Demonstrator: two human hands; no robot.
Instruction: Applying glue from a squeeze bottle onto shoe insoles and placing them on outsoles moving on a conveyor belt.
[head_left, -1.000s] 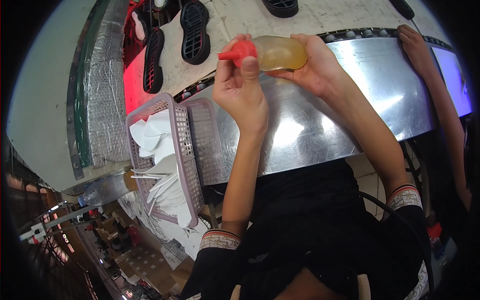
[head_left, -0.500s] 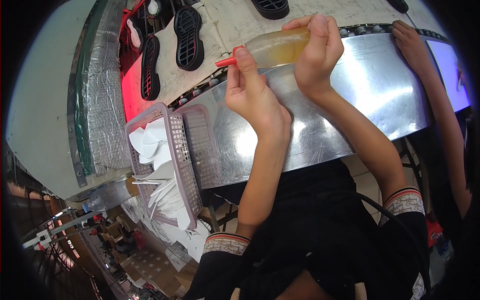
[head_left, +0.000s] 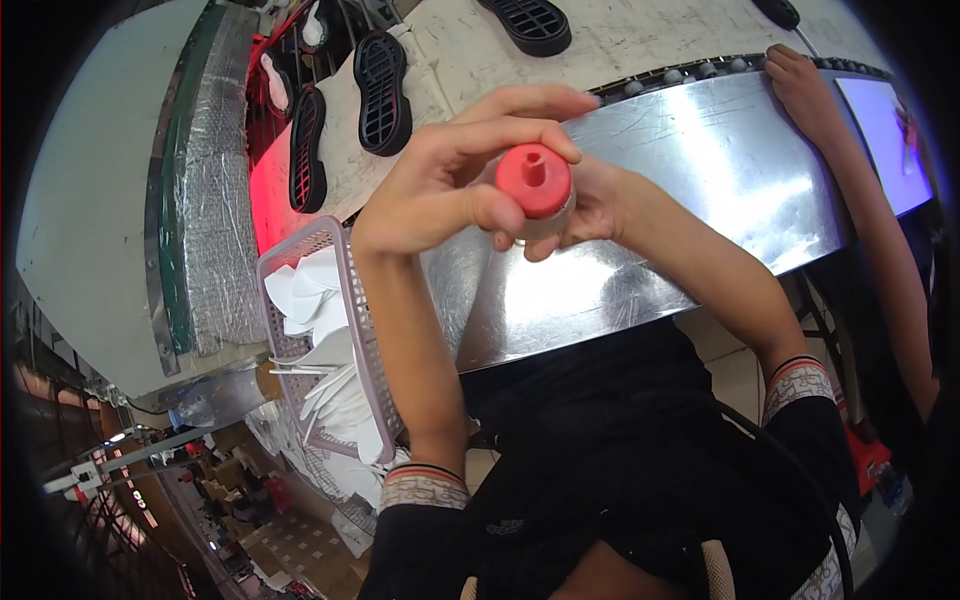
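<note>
A squeeze bottle with a red nozzle cap point(head_left: 533, 182) is tilted so its cap points up toward me. Most of its clear body is hidden behind the cap and my fingers. My left hand point(head_left: 430, 190) curls around the cap end, thumb at the cap's lower left and a finger along its top. Behind the cap, my right hand point(head_left: 598, 200) is closed on the bottle's body. Both hands are above the shiny metal table point(head_left: 690, 150).
A pale mauve basket point(head_left: 375, 370) of white insole-shaped pieces point(head_left: 320, 290) stands at left. Black shoe soles point(head_left: 383, 90) lie on the pale conveyor belt point(head_left: 440, 60) beyond the table. Another person's hand point(head_left: 800, 95) rests at the far right, near a glowing panel point(head_left: 885, 145).
The bottle has swung from lying sideways, nozzle left, to pointing its cap at me. My left hand has shifted left around the cap; my right hand has moved lower and left.
</note>
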